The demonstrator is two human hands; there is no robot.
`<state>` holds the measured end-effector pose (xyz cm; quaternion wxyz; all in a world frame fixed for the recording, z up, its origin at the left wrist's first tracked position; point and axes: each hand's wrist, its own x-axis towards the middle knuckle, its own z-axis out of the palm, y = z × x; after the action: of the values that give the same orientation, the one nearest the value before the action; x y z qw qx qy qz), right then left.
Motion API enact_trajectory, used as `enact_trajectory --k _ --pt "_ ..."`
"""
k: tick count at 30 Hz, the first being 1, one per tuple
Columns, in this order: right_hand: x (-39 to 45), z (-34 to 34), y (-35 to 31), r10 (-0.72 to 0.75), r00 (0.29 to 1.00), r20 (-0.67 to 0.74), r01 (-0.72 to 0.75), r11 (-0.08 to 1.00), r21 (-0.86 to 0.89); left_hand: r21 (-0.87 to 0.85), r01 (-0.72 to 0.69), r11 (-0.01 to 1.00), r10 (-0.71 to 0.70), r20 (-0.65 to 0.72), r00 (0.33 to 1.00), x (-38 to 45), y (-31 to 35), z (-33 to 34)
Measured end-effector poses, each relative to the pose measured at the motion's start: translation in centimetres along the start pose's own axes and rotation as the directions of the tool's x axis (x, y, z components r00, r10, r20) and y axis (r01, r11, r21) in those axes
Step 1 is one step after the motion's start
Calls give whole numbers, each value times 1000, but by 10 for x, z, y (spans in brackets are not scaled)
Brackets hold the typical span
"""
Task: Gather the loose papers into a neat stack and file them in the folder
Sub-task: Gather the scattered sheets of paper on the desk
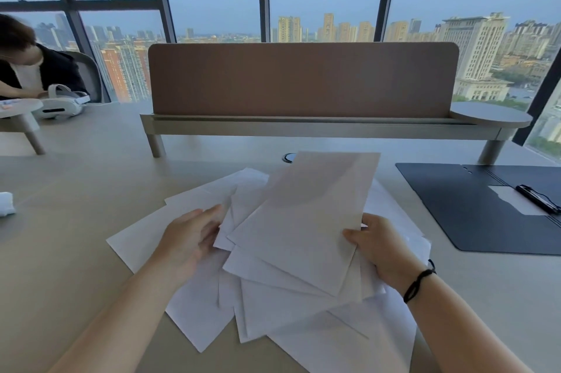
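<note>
Loose white sheets of paper (318, 339) lie fanned and overlapping on the pale beige table (76, 190), nearest the viewer, spread crookedly under both forearms.

Above that scatter, a partly gathered bundle of white sheets (303, 220) is tilted up off the table, its far edge raised, corners not aligned. It sits between the two hands.

Right hand (379, 246): at the bundle's right edge, thumb on the top face, fingers curled underneath, gripping the bundle. Black cord bracelet (417, 283) on that wrist. Forearm comes in from lower right.

Left hand (189, 240): just left of the bundle, palm down, fingers nearly straight, tips touching the left edges of the sheets and resting on a flat sheet below. No grip. Forearm comes in from lower left.

Right of the papers, apart from them: dark navy folder (473, 217) lying open and flat on the table, black metal clip (537, 198) on a white sheet inside.

Farther back: brown felt desk divider (303, 78) on a grey raised shelf. Far left, a white headset (62, 103) on the table beside a seated person (39, 69). Beyond, tall windows and city towers.
</note>
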<state>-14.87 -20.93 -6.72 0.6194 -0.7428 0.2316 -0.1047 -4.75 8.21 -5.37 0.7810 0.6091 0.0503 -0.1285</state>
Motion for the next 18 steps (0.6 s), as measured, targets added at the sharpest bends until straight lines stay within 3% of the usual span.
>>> enact_trajectory --k 5,11,14,18 --pt "-9 11 -1 1 986 165 12 997 -78 60 66 996 -68 22 997 -3 4 -1" --pt "-10 11 -1 7 978 209 -1 1000 -28 76 111 991 -112 6 994 5 9 -6" --pt "-9 10 -2 25 977 211 -21 1000 -19 224 118 967 -151 138 979 2 10 -4" --pt "-12 9 -1 22 968 251 -18 1000 -16 415 -7 910 -73 178 981 -2 5 4"
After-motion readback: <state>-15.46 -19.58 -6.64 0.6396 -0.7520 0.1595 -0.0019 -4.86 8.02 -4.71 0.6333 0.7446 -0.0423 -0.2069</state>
